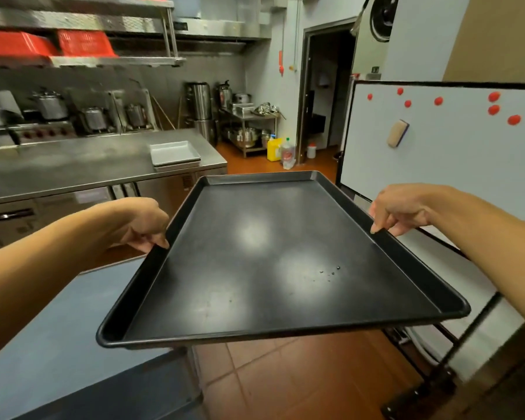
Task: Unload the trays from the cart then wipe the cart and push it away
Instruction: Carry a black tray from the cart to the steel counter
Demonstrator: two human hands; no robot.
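Hands gripped opposite rims: your left hand (147, 227) and right hand (402, 212) pinched the black tray (273, 256) level between them, keeping its crumbs (329, 271) aboard.

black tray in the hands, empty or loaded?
Nearly empty: the black tray shows a bare bottom with only a few crumbs.

so the big tray (273, 256) is plain black with pale glare patches on it, and the two stacked trays (175, 154) on the far counter (73, 165) are light grey. counter's dull silver steel. red crates (85, 43) up on the far left shelf, red magnets (438, 101) dotted over the white board (455, 153) on the right, orange-brown floor tiles (300, 377), yellow jug (274, 149) by the far doorway
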